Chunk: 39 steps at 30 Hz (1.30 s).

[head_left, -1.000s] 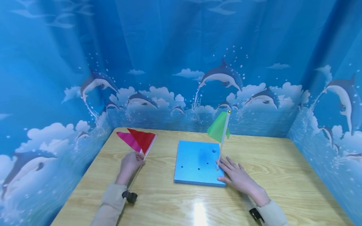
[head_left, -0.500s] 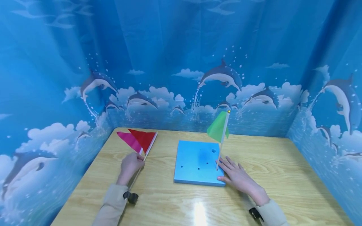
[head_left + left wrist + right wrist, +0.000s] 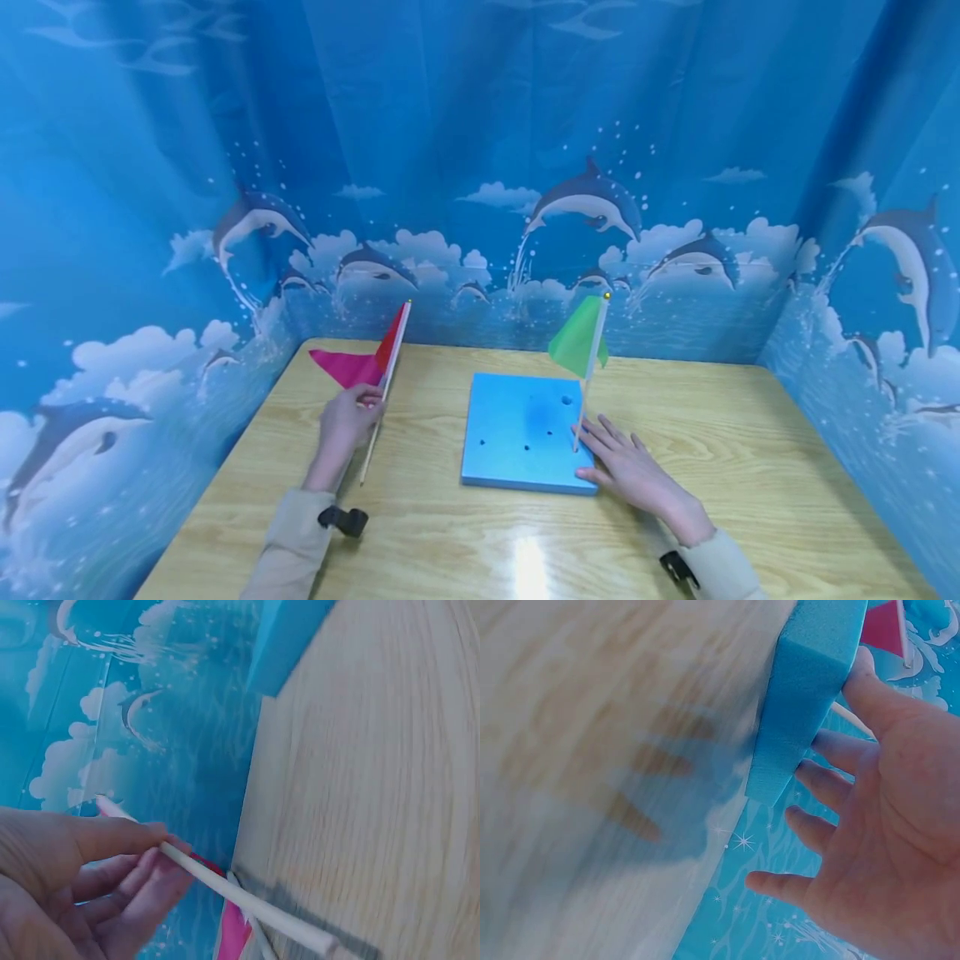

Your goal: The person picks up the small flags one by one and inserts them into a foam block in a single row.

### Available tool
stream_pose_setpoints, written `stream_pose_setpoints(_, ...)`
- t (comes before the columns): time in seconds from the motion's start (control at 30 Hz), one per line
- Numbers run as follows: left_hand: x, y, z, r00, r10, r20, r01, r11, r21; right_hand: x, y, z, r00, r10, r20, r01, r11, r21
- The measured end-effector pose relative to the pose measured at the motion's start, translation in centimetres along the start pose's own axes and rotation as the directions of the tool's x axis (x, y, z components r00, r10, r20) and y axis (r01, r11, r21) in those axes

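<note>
My left hand [image 3: 347, 427] pinches the pole of a red flag [image 3: 389, 342] between thumb and fingers, raised at a slant over the left of the table. The flag's wooden stick [image 3: 247, 900] runs past the fingertips in the left wrist view. Behind that hand a magenta flag [image 3: 347, 367] lies on the table, its pole partly hidden. My right hand [image 3: 633, 471] rests with spread fingers on the right edge of a blue foam block [image 3: 498, 417]. A green flag [image 3: 576, 340] stands in the block beside those fingers, leaning slightly right.
Several holes show in the block's top, one larger near its back right corner. Wood-grained table [image 3: 435, 533] surrounds the block. A blue dolphin-print curtain [image 3: 480, 150] hangs close behind the table and along both sides.
My left hand has lifted the red flag from the table, so its tip points higher and its lower end has swung forward. The magenta flag stays down; the right hand has hardly moved.
</note>
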<state>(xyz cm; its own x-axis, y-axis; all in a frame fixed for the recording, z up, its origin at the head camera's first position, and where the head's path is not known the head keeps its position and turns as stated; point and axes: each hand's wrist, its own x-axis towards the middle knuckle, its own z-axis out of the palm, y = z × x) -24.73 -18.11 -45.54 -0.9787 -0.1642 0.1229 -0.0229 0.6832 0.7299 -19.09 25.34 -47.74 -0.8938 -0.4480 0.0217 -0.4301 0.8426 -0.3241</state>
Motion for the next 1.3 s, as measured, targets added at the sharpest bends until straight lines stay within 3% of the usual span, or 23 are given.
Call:
stream_pose_setpoints(0.2,0.0,1.2,0.5,0.997,0.031,-0.068,-0.042,0.986,-0.161,0.0,0.0,0.0,0.999,-0.022,-0.022,0.022,1.0,-0.012)
stream_pose_setpoints(0.3,0.1,1.8,0.7,0.995,0.046,-0.089,-0.067,0.964,-0.257,-0.1,0.0,0.0,1.0,-0.02,-0.018,0.02,1.0,-0.008)
stream_pose_setpoints(0.47,0.0,2.8,1.1,0.989,0.106,-0.107,-0.141,0.896,-0.421,0.0,0.0,-0.1,1.0,-0.016,-0.007,0.015,1.0,-0.002)
stream_pose_setpoints(0.63,-1.0,5.7,0.8,0.983,0.15,-0.108,-0.185,0.827,-0.532,0.0,0.0,-0.1,1.0,-0.008,0.002,0.008,1.0,0.001)
stream_pose_setpoints(0.8,-1.6,8.4,1.2,0.968,0.214,-0.13,-0.249,0.779,-0.575,-0.2,-0.1,-0.2,1.0,-0.009,-0.008,0.009,1.0,0.003)
stream_pose_setpoints(0.97,-1.5,10.2,2.7,0.956,0.26,-0.139,-0.29,0.751,-0.593,-0.2,-0.1,-0.1,1.0,-0.009,-0.028,0.008,1.0,-0.009)
stream_pose_setpoints(1.07,-1.5,11.1,3.5,0.944,0.301,-0.136,-0.319,0.718,-0.618,-0.1,-0.1,0.1,1.0,-0.012,-0.027,0.011,1.0,-0.009)
stream_pose_setpoints(1.3,-2.2,13.3,5.7,0.935,0.335,-0.12,-0.324,0.661,-0.676,0.0,-0.1,0.0,0.999,-0.012,-0.033,0.012,1.0,-0.021)
